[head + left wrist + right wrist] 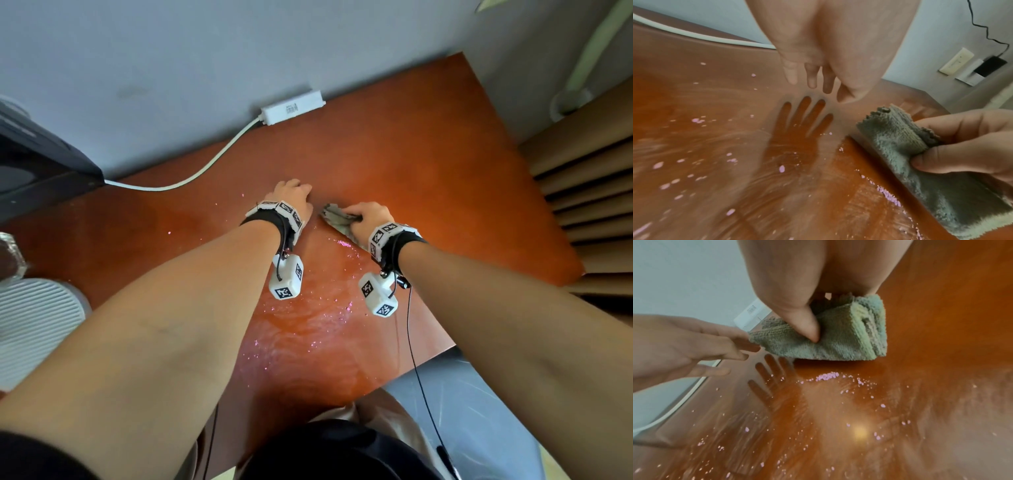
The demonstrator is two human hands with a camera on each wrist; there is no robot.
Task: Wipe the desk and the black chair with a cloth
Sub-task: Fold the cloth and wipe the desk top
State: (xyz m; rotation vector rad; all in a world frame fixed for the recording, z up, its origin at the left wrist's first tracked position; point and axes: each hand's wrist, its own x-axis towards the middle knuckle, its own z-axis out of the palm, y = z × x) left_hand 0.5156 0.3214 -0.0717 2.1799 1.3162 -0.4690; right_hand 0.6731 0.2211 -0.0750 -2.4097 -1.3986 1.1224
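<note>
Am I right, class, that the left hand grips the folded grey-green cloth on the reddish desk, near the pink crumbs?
Not quite: the right hand grips the folded grey-green cloth, as the right wrist view shows. It does lie on the reddish desk, near the pink crumbs.

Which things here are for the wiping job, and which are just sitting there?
For the job:
cloth, gripped by the right hand
desk
pink crumbs
left hand

Just sitting there:
white power strip
its white cable
</note>
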